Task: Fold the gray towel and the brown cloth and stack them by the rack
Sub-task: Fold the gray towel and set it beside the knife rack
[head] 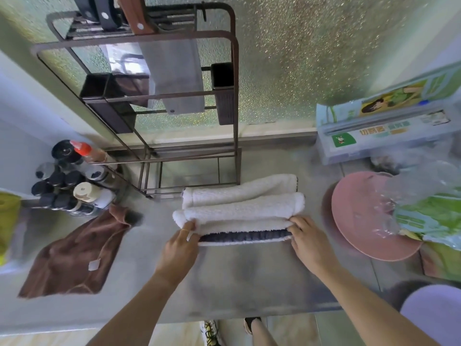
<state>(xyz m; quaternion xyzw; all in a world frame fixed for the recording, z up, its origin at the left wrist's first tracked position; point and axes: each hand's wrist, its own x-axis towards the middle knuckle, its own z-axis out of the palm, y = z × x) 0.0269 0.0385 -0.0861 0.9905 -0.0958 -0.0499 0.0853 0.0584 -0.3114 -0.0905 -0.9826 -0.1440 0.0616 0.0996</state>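
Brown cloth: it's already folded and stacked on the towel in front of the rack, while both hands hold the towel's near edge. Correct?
Not quite. The head view shows the brown cloth lying unfolded on the counter, left of the towel and apart from it. The rest holds: the left hand and right hand hold the towel's near edge, in front of the rack.

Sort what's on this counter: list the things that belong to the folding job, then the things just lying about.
Job: gray towel, brown cloth, rack, left hand, right hand.

Lying about: pink plate, spice bottles, cling-film box, plastic bags.
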